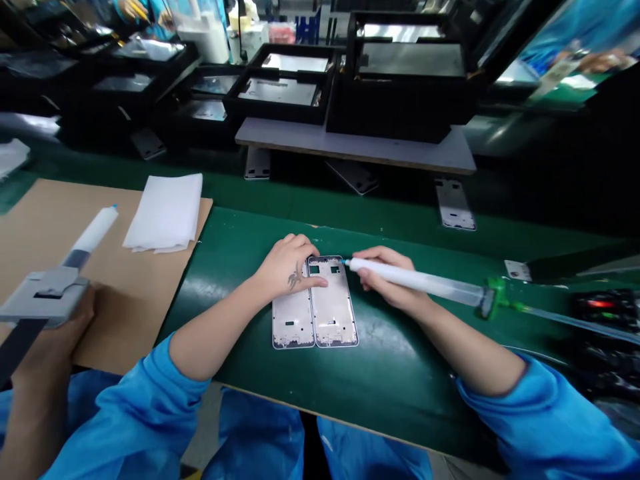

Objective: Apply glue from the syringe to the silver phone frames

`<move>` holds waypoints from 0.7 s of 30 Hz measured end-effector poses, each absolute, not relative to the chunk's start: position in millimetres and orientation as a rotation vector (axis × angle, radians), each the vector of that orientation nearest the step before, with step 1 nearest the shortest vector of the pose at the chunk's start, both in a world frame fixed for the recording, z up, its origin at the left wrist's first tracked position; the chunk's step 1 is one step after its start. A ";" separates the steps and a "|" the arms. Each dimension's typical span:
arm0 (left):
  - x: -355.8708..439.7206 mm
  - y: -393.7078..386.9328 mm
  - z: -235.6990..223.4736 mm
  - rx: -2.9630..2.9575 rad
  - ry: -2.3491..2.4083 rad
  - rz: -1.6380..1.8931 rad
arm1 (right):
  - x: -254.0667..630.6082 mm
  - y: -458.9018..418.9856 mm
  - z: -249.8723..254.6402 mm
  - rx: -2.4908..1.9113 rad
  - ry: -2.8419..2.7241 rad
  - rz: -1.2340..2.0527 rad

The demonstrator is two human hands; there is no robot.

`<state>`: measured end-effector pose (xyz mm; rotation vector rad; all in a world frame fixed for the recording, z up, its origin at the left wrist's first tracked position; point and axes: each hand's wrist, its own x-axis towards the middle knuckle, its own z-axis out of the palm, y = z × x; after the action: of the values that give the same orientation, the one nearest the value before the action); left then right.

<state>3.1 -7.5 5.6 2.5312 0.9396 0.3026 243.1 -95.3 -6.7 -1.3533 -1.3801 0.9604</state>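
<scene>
Right hand grips syringe, tip at phone frame.

No text, label, brand, number or sign is legible on the white plastic syringe barrel or the pale metal phone frames.

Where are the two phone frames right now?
In the head view, the two phone frames lie side by side on the green mat, under the left hand, beside the syringe in the right hand.
</scene>
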 end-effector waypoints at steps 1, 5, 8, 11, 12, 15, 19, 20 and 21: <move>1.7 -6.2 5.6 2.509 0.942 0.316 | 239.3 -95.7 -6.4 -1.349 -1.424 0.999; 0.1 -4.4 5.5 2.492 0.943 0.332 | 230.3 -81.2 -6.4 -1.216 -1.396 1.194; 2.1 -4.6 4.2 2.477 0.942 0.324 | 233.2 -69.2 -8.1 -1.187 -1.316 1.292; 2.9 -3.8 2.4 2.474 0.932 0.342 | 235.7 -67.0 -9.3 -1.273 -1.320 1.241; 2.9 -3.3 1.9 2.474 0.933 0.343 | 235.2 -67.8 -9.5 -1.289 -1.337 1.209; 2.5 -2.6 0.9 2.472 0.938 0.342 | 231.1 -70.5 -10.4 -1.282 -1.340 1.175; 2.5 -2.9 0.7 2.472 0.924 0.355 | 228.4 -70.0 -13.0 -1.306 -1.270 1.181; 2.6 -3.0 0.9 2.473 0.924 0.351 | 228.6 -69.7 -13.7 -1.341 -1.297 1.156; 2.6 -3.0 1.2 2.473 0.926 0.346 | 229.0 -69.5 -14.4 -1.374 -1.326 1.129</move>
<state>2.6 -3.0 1.2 2.4733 0.9260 0.3463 229.0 -69.5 -14.4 -1.3737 -1.3265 1.1295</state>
